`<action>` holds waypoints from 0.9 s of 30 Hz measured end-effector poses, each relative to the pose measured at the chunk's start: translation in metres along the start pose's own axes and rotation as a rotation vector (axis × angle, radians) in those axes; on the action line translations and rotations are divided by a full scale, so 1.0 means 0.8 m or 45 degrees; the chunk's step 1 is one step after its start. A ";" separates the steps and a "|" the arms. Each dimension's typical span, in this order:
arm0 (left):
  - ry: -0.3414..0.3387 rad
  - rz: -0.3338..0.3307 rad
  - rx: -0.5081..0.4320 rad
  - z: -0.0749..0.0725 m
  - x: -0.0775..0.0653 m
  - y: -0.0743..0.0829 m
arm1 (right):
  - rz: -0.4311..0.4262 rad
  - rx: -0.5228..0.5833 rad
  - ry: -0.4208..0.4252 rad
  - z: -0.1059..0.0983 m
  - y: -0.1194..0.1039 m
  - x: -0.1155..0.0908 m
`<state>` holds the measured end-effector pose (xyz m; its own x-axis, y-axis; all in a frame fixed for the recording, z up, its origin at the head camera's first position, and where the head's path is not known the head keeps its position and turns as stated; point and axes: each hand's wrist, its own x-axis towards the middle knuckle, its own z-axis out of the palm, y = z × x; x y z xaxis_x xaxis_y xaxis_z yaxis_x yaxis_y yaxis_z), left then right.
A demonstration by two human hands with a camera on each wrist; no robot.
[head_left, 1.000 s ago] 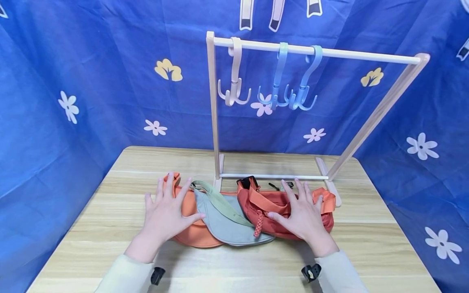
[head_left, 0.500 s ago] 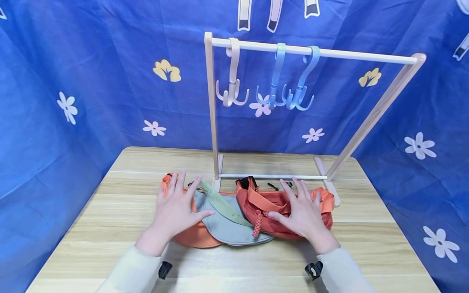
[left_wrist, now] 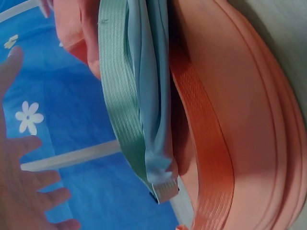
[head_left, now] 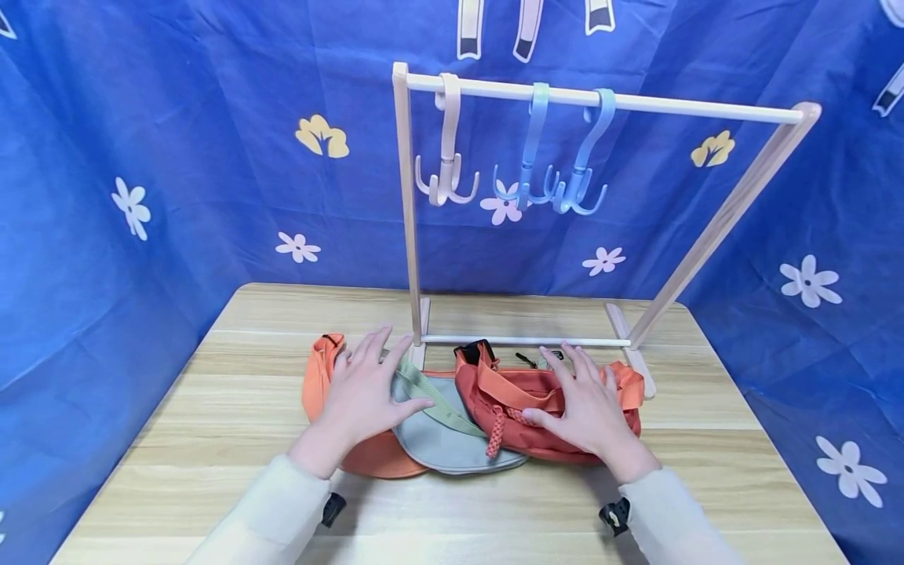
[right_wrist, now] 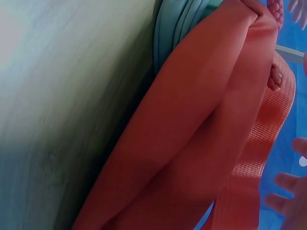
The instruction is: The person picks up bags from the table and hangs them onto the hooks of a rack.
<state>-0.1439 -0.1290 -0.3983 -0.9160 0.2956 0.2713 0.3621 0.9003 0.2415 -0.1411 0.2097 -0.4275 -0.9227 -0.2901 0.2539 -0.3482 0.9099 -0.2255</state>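
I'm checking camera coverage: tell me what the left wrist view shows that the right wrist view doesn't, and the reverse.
Only the left wrist view shows the orange bag and the pale tab ending the gray bag. Only the right wrist view shows the braided pull on the red bag. Both show the gray bag, the blue backdrop and a pale rack bar.

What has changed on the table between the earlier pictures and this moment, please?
The left hand has moved to the right, so the left end of the orange bag now shows. Neither hand took hold of anything or let anything go. The right hand stayed nearly in place at the red bag; the bags, rack and hooks look unchanged.
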 end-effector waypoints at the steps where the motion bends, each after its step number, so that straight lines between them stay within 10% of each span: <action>1: 0.001 0.011 -0.005 0.001 0.002 0.002 | -0.013 0.004 0.004 0.000 0.001 0.000; 27: -0.032 0.248 -0.137 0.054 0.035 0.046 | -0.261 0.133 -0.064 0.000 0.040 0.012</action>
<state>-0.1639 -0.0735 -0.4221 -0.8306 0.4693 0.2998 0.5475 0.7867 0.2854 -0.1607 0.2361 -0.4322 -0.8370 -0.4824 0.2582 -0.5421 0.7954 -0.2711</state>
